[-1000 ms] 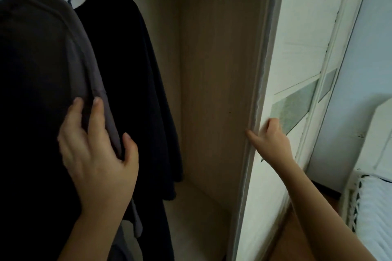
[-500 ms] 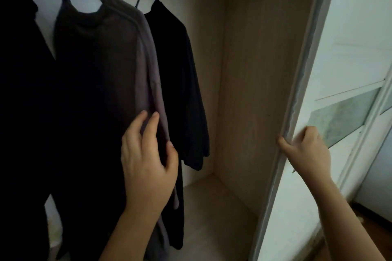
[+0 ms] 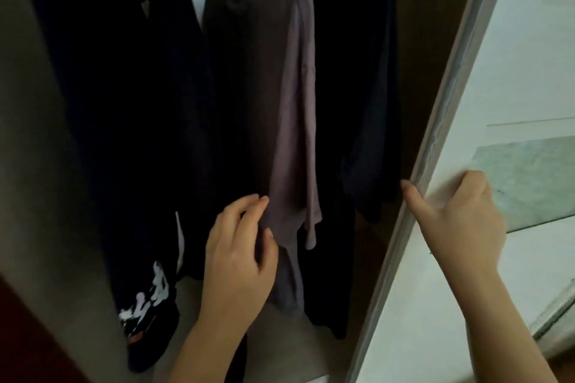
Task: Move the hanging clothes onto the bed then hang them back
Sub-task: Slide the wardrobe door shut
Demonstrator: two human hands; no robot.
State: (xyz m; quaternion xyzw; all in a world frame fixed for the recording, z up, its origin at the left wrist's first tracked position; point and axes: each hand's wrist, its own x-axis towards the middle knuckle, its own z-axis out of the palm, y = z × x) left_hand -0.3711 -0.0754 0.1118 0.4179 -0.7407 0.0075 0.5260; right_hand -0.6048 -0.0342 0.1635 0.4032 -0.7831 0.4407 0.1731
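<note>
Several dark clothes hang on hangers inside the open wardrobe. A grey-brown shirt (image 3: 280, 102) hangs in the middle, a black garment (image 3: 357, 102) to its right, and black clothes to its left, one with a white print (image 3: 146, 298) near its hem. My left hand (image 3: 239, 261) lies with relaxed fingers against the lower part of the grey-brown shirt. My right hand (image 3: 460, 221) grips the edge of the white sliding door (image 3: 466, 305), thumb on the inner side, fingers curled on the front.
The wardrobe's left side wall (image 3: 37, 165) stands close on the left. Its pale floor (image 3: 193, 295) shows under the clothes. The sliding door carries a greenish frosted panel (image 3: 529, 177). A dark reddish surface (image 3: 28, 336) fills the bottom left corner.
The view has swung left and down, so more clothes on the left show. The door edge with my right hand sits further left over the opening. My left hand stays on the grey-brown shirt, lower down.
</note>
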